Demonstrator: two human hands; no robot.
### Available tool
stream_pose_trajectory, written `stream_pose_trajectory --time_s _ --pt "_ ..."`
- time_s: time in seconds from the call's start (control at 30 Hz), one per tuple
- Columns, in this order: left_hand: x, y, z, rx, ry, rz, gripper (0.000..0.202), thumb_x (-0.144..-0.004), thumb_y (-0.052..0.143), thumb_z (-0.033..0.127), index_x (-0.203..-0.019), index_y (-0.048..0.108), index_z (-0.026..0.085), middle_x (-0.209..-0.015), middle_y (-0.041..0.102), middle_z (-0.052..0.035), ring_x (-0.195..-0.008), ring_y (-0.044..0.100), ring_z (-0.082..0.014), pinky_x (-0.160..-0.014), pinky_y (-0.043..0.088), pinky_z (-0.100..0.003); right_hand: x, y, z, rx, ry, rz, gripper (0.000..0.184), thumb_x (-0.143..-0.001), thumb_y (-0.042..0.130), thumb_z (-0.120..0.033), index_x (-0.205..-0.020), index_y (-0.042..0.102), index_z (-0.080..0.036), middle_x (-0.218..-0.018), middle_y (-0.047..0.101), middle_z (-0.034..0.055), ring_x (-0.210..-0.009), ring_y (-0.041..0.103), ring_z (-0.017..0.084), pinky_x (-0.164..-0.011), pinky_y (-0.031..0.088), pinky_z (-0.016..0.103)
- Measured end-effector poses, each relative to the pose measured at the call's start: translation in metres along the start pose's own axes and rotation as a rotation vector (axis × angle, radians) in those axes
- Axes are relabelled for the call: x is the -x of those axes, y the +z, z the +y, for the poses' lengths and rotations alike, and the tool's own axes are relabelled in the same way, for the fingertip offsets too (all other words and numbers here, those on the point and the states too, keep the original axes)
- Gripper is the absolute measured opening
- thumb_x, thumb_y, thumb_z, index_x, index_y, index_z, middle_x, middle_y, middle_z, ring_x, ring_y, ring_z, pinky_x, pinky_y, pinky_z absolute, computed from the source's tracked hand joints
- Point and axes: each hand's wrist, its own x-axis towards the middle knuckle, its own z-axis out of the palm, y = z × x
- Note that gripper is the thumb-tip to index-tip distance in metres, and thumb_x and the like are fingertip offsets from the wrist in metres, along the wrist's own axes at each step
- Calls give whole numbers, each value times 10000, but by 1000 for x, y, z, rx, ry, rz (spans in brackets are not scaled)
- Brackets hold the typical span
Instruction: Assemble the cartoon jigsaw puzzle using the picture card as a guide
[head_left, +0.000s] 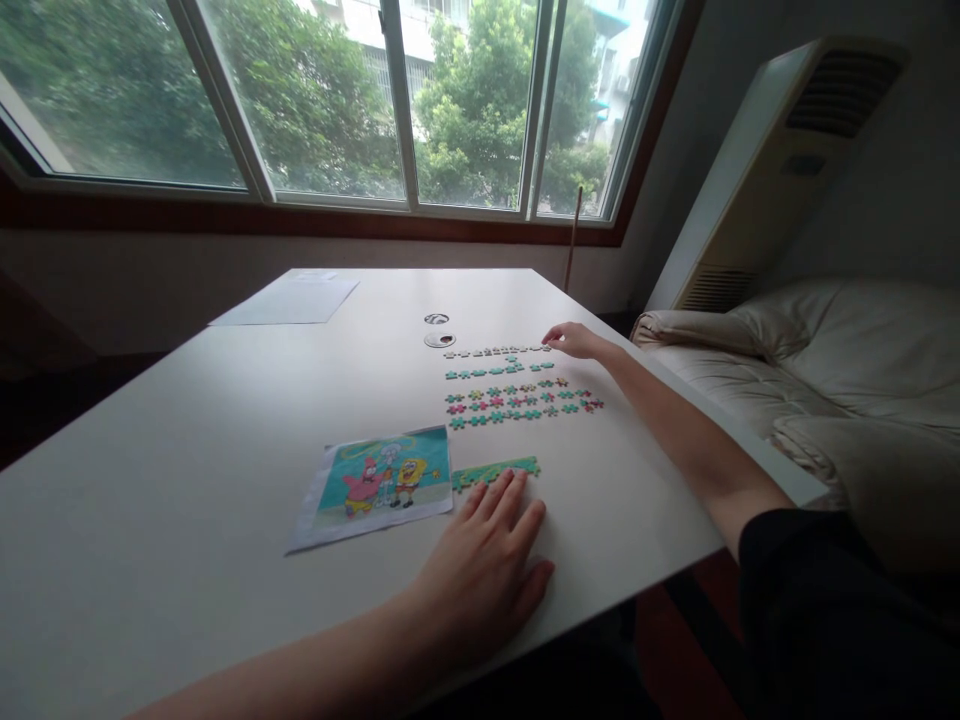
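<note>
My left hand [491,550] lies flat on the white table with its fingers stretched out, the fingertips at the near edge of a joined strip of green and yellow jigsaw pieces [495,470]. Left of the strip is a paper picture [386,480] of cartoon figures on a teal ground. My right hand [576,341] reaches to the right end of the farthest row of puzzle pieces [495,351], its thumb and fingers pinched on a puzzle piece [547,347] there. Between the two hands lie several rows of loose teal and pink puzzle pieces [495,403].
Two round metal-rimmed fittings, a near one [440,340] and a far one [436,319], sit in the tabletop [187,440]. A white sheet [289,299] lies at the far left. A cream sofa [817,350] stands right of the table, below a tall air conditioner [757,160].
</note>
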Motion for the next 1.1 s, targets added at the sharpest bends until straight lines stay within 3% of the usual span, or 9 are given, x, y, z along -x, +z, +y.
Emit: stream_pose_trajectory --time_s 0.3,0.53,0.7,0.87,1.1 --pt "0 -3 2 1 2 0 411 -866 445 383 -1222 458 178 -1414 335 -155 -1311 266 -319 -1042 267 -509 13 1 34 -46 107 -32 263 -781 532 -180 -999 677 -158 -976 664 72 -818 584 150 -717 422 210" --pt "-1 -3 3 -6 -13 -3 405 -857 460 380 -1210 467 181 -1413 341 -147 -1307 274 -316 -1041 269 -501 11 15 28 -122 89 -76 356 -795 565 -234 -1149 584 -204 -1031 635 54 -615 553 72 -635 430 186" --pt "-1 -3 2 3 1 0 403 -868 441 385 -1216 463 183 -1412 342 -149 -1307 274 -318 -1039 271 -504 9 17 21 -186 28 -158 345 -783 597 -363 -1071 608 -176 -977 640 64 -605 543 66 -569 418 166" --pt "-1 -1 1 -2 7 13 407 -866 445 384 -1219 461 184 -1411 342 -147 -1306 278 -312 -1037 275 -504 8 16 21 -203 -5 -221 357 -676 695 -351 -977 654 -164 -958 637 60 -679 549 93 -560 401 163" --pt "0 0 0 3 8 12 397 -870 435 389 -1215 463 193 -1411 345 -136 -1305 281 -309 -1037 276 -497 10 16 21 -221 42 -237 325 -670 682 -351 -928 669 -154 -886 647 44 -674 541 104 -550 396 179"
